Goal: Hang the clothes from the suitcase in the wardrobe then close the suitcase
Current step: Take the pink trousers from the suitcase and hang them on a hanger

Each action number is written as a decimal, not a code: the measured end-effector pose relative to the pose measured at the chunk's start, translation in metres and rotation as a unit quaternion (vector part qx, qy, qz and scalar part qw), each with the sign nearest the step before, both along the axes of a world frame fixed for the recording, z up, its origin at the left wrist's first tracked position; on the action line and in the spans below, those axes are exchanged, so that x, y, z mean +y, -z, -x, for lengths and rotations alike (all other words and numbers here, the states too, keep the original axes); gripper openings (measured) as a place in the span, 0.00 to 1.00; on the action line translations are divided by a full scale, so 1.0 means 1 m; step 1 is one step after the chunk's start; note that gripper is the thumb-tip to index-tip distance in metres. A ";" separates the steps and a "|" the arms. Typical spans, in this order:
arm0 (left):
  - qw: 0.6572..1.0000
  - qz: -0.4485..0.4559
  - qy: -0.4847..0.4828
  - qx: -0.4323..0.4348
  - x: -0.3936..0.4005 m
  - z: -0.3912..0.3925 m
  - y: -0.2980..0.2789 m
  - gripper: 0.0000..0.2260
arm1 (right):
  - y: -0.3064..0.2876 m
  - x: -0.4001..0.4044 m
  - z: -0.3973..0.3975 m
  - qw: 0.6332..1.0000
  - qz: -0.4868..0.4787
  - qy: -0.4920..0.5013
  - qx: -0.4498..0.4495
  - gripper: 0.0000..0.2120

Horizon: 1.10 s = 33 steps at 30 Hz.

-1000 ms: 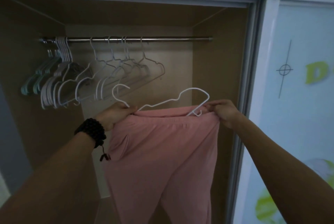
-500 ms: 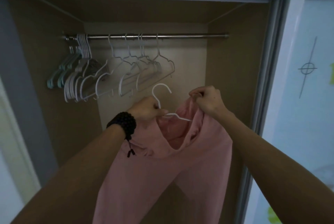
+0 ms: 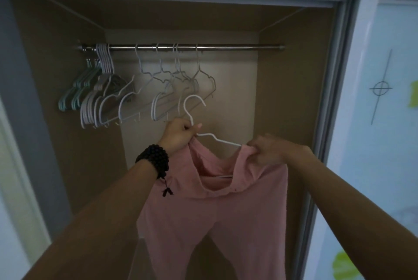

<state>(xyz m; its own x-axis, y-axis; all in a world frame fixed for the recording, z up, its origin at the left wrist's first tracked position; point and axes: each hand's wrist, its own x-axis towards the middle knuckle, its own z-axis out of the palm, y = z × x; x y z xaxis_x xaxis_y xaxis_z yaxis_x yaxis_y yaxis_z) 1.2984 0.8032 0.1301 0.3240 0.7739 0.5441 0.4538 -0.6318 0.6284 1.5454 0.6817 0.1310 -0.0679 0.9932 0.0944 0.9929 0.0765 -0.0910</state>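
Your left hand (image 3: 178,134) fingers clamp the white hanger (image 3: 212,138) at its neck; your right hand (image 3: 269,152) fingers pinch the pink trousers (image 3: 210,216) waistband beside it.

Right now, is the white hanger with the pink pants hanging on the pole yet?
Not yet. The white wire hanger is below the metal rail, its hook free, held by the left hand with the pink trousers.

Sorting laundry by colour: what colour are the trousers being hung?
Pink trousers, plain, seen in the head view.
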 end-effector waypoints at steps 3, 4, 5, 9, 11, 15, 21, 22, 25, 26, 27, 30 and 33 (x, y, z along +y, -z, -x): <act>1.000 -0.003 0.029 0.004 -0.001 -0.006 0.001 0.22 | 0.003 0.011 0.006 0.994 -0.101 -0.032 0.019 0.07; 0.999 -0.004 0.054 0.002 -0.001 -0.004 0.001 0.21 | 0.004 0.013 0.005 0.990 -0.120 -0.057 0.055 0.07; 0.996 -0.009 0.086 0.006 -0.001 -0.001 0.001 0.19 | 0.004 0.013 0.002 0.985 -0.134 -0.072 0.084 0.08; 0.987 0.005 0.132 0.091 0.010 0.021 0.016 0.10 | 0.007 0.007 -0.015 0.974 -0.183 -0.034 0.126 0.12; 0.983 0.001 0.119 0.138 0.018 0.032 0.027 0.10 | 0.008 0.005 -0.019 0.975 -0.180 -0.020 0.131 0.14; 0.984 0.022 0.132 0.116 0.026 0.056 0.047 0.07 | 0.010 0.000 -0.029 0.975 -0.174 -0.001 0.139 0.08; 0.989 0.037 0.093 0.106 0.038 0.069 0.046 0.10 | 0.009 -0.003 -0.029 0.973 -0.186 -0.013 0.136 0.12; 0.990 0.038 0.082 0.109 0.037 0.068 0.043 0.10 | 0.009 -0.001 -0.029 0.973 -0.186 -0.010 0.133 0.13; 0.985 0.060 0.092 0.131 0.020 0.053 0.033 0.19 | 0.009 0.002 -0.027 0.973 -0.186 0.008 0.138 0.12; 0.983 0.037 0.099 0.148 0.014 0.045 0.031 0.18 | 0.009 0.003 -0.026 0.971 -0.189 0.012 0.143 0.11; 0.981 0.011 0.104 0.162 0.010 0.036 0.031 0.16 | 0.008 0.003 -0.023 0.970 -0.191 0.014 0.147 0.11; 0.981 -0.025 0.137 0.132 0.002 0.016 0.034 0.15 | 0.006 0.005 -0.018 0.969 -0.197 0.032 0.145 0.09; 0.979 -0.040 0.128 0.151 0.006 0.016 0.039 0.16 | -0.001 0.002 -0.018 0.960 -0.253 0.033 0.116 0.10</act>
<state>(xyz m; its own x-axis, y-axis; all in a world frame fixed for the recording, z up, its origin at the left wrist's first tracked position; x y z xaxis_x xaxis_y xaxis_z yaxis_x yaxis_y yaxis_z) 1.2821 0.8096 0.0914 0.6571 0.6048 0.4499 0.4317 -0.7912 0.4332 1.5633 0.6841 0.1321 0.0743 0.8177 0.5708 0.9545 0.1075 -0.2782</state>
